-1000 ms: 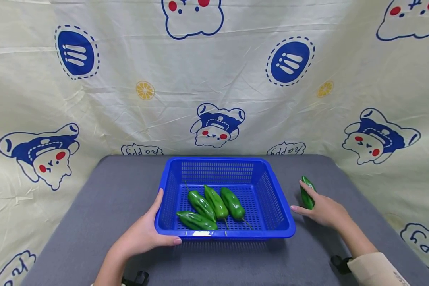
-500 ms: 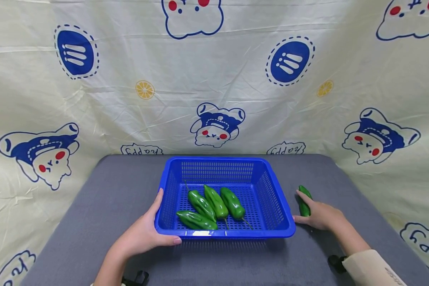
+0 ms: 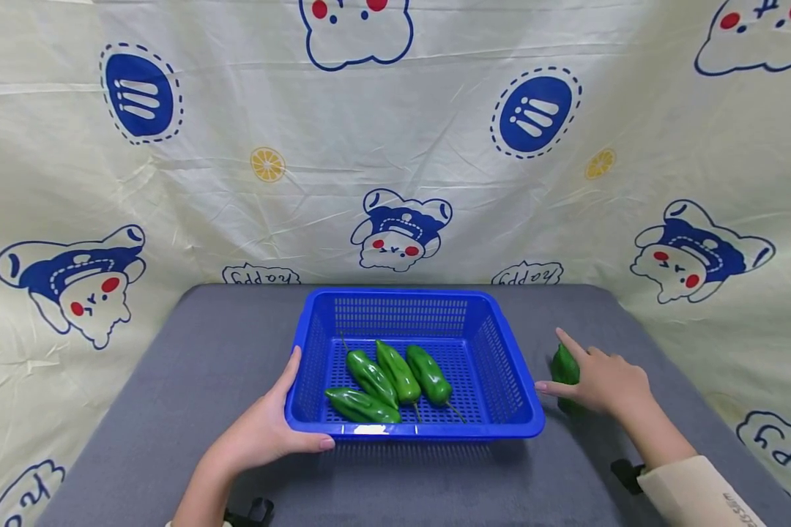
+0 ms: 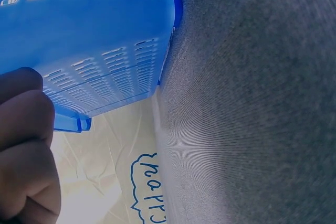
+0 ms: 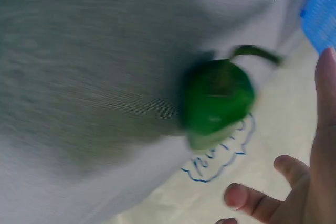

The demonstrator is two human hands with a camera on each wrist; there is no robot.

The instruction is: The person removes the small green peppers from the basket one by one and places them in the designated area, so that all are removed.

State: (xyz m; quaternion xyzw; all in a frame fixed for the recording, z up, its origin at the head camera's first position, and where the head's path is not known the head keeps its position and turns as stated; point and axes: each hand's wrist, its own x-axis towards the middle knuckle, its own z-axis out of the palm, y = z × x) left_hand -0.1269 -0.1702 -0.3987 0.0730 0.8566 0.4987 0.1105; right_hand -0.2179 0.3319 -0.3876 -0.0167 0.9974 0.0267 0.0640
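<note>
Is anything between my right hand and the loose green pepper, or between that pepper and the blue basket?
Nothing visible blocks the right hand from the loose green pepper. Toward the blue basket, that hand's thumb and the basket's raised side wall stand between.

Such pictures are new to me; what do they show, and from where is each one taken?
No machine here: these are a person's bare hands. The wide picture comes from a camera on the head, the two closer ones from cameras on the wrists. On a gray table stands a blue basket with four green peppers inside. The left hand holds the basket's near left corner. The right hand is spread close to a fifth pepper, outside the basket; its wrist view shows no grip on it.
</note>
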